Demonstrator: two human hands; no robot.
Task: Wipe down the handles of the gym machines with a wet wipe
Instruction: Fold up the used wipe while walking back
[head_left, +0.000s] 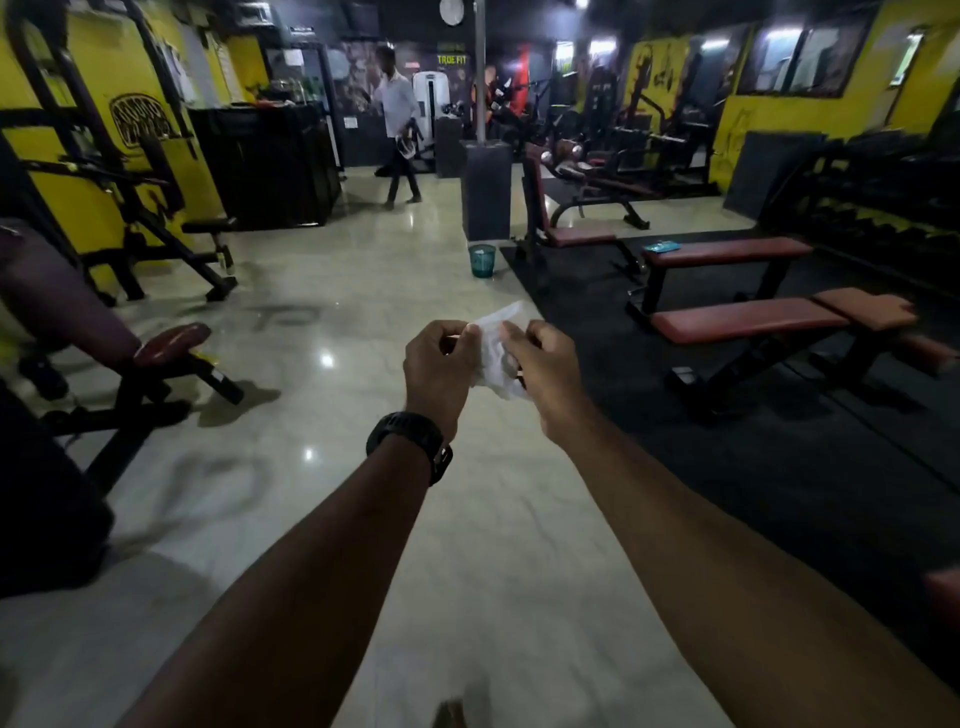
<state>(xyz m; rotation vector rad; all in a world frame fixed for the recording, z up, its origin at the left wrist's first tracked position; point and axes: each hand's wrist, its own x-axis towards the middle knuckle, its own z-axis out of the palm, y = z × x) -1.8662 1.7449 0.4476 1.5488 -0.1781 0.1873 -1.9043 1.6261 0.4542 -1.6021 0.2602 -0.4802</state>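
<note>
Head view: left hand (435, 366) and right hand (543, 376) are raised together, fingers curled, each pinching an edge of the white wet wipe (492, 358). It hangs crumpled between the two sets of fingertips (one corner pokes up above them). Beyond the fingertips, well apart, a teal mesh bin (482, 261) stands on the floor, contents too dim to tell. Farther right of the right fingers, a teal packet (662, 247) lies on a red bench (737, 250).

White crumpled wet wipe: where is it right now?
Head view, centre: the white crumpled wet wipe is pinched between the left hand and right hand, above the glossy pale floor.
</note>
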